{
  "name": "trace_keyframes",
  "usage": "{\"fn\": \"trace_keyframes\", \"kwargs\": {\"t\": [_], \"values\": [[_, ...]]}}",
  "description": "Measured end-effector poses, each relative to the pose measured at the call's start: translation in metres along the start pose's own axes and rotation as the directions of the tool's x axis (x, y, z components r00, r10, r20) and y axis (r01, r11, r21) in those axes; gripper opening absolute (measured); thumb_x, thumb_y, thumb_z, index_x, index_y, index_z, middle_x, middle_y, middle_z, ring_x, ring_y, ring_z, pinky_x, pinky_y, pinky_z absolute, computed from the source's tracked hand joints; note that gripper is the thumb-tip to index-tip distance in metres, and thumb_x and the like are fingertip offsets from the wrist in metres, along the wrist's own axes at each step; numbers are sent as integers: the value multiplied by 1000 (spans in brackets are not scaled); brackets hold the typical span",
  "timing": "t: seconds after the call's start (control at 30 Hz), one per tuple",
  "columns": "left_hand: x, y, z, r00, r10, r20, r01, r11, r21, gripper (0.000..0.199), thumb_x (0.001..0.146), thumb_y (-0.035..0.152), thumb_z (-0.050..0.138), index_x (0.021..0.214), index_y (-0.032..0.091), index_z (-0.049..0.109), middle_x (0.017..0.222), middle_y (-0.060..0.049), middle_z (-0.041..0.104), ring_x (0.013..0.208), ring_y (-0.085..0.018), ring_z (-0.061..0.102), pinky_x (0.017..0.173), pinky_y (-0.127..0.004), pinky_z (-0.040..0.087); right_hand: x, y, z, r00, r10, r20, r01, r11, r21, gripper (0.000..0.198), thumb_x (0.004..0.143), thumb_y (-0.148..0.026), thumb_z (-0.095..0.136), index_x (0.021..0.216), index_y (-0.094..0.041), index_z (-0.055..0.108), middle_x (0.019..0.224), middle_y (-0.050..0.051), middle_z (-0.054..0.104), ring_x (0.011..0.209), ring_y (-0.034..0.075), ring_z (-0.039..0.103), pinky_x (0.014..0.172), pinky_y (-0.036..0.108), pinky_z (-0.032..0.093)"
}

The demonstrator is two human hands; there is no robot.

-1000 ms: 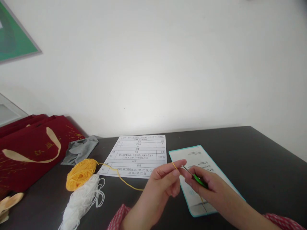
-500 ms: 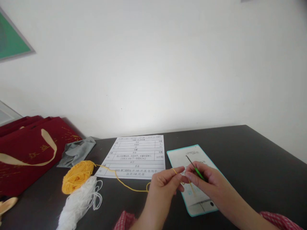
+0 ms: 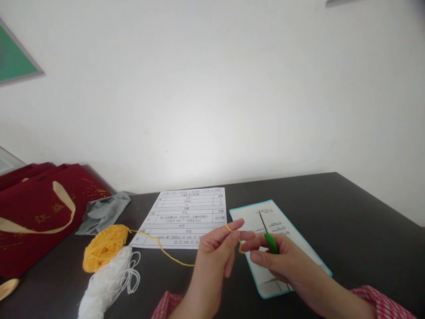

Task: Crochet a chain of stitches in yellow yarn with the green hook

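Observation:
My left hand (image 3: 219, 248) is closed on yellow yarn (image 3: 174, 259), with a strand looped over its raised index finger and a short length showing by the fingertips. That strand runs left across the table to a yellow yarn ball (image 3: 105, 248). Close beside it, my right hand (image 3: 282, 257) holds a crochet hook (image 3: 271, 243) by its green grip, the thin metal shaft pointing up and away. Its fingertips reach toward the yarn at my left hand; whether they touch it I cannot tell. Below my right hand lies a turquoise-edged printed card (image 3: 299, 230).
A white skein (image 3: 106, 283) lies against the yellow ball. Behind my left hand is a printed sheet (image 3: 186, 212) with tables. Dark red bags (image 3: 36, 212) and a grey cloth (image 3: 104, 212) are at the left; a wooden piece (image 3: 9, 288) shows at the edge.
My left hand has shifted slightly left and up. The hook has turned more upright in my right hand, whose fingers have spread more toward the yarn.

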State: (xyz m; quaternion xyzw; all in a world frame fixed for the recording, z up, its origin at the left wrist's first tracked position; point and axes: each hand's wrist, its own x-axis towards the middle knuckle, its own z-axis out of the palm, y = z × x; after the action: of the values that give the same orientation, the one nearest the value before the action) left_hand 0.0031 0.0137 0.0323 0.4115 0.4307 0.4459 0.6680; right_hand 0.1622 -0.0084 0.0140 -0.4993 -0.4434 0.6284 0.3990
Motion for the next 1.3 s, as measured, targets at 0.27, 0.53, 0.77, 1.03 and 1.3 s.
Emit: {"fn": "trace_keyframes", "kwargs": {"t": [0.27,0.53,0.77,1.03,1.3], "values": [[-3,0,4,1000,-13,20,14,999,-34,26,77,40,78,98,25,82,88,-12,81,36,3,25,42,-19,13,-3,2,3,1000,12,21,-14,995,99,43,68,-56,82,71,-21,58,46,-13,25,42,5,13,41,26,7],[-3,-1,0,998,-58,-39,62,994,89,43,66,50,86,99,23,82,33,7,47,33,-4,29,38,-17,24,0,-4,5,995,-8,95,-13,976,218,51,57,-52,90,88,-15,71,56,-10,45,45,4,25,44,25,14],[-2,1,0,995,-50,-83,57,995,84,46,59,51,88,97,25,81,66,-4,76,34,-5,31,34,-21,27,0,-9,-2,999,-8,39,-4,954,300,42,60,-48,88,73,-16,64,43,-13,38,41,4,21,43,26,10],[-3,-5,3,999,-32,22,31,998,52,35,74,45,82,101,23,81,32,10,40,36,-4,17,41,-20,24,-8,-4,6,995,22,94,-49,951,305,48,69,-55,80,94,-16,68,45,-15,28,41,4,15,42,24,7],[2,-9,5,999,-27,27,27,1000,16,40,69,49,82,97,20,83,51,-1,66,31,-2,26,35,-22,12,0,12,3,996,56,75,-73,965,251,46,57,-57,89,70,-18,67,60,-5,48,52,7,31,48,21,21]]}}
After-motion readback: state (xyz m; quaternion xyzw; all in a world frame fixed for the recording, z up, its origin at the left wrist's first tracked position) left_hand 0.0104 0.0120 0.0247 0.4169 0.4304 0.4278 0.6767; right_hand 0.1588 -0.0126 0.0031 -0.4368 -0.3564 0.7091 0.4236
